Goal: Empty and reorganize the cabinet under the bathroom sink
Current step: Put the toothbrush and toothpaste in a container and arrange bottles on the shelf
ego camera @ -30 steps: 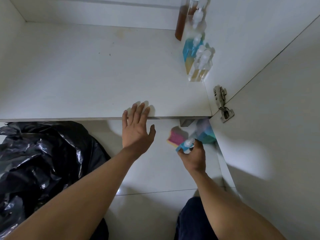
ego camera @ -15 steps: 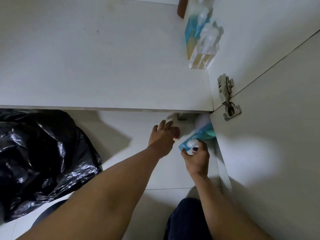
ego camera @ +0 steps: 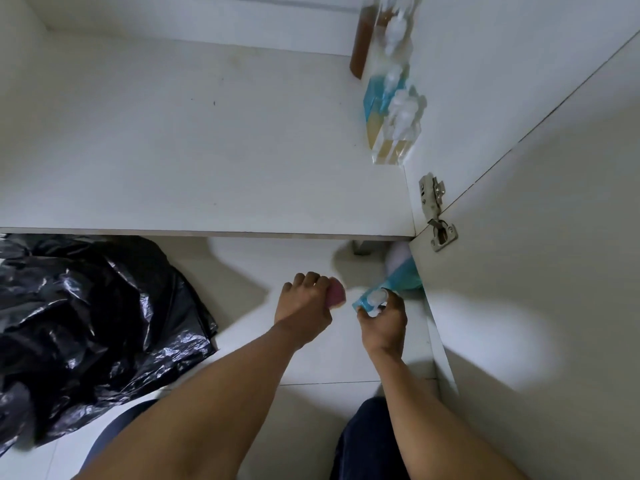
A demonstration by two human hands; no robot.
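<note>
The person crouches before the open cabinet, both bare forearms reaching down to the tiled floor (ego camera: 318,403) just below the near edge of the cabinet floor (ego camera: 207,150). The left hand (ego camera: 304,303) has its fingers curled round a small pink object (ego camera: 336,296), which is too blurred to name more closely. Just to its right, the right hand (ego camera: 382,323) grips a blue pump bottle (ego camera: 363,301) by its white pump top, thumb and fingers closed round it; the bottle leans away from the hand toward the far left. The two hands are close together but apart. Behind the blue bottle, tucked against the foot of the open cabinet door (ego camera: 554,271), lies a teal item (ego camera: 405,275) with a pale rounded shape (ego camera: 398,254) beyond it, beside a short cabinet leg (ego camera: 362,247). Inside the cabinet, along the right wall, bottles stand in a row: an amber bottle (ego camera: 360,46) farthest back, then a blue-and-yellow pump bottle (ego camera: 374,98), then clear pump bottles (ego camera: 394,143) nearest the front edge. A metal hinge (ego camera: 434,213) sits at the right front corner. On the floor at the left lies a crumpled black plastic bag (ego camera: 86,323). Dark trousers (ego camera: 363,445) show at the near edge.
</note>
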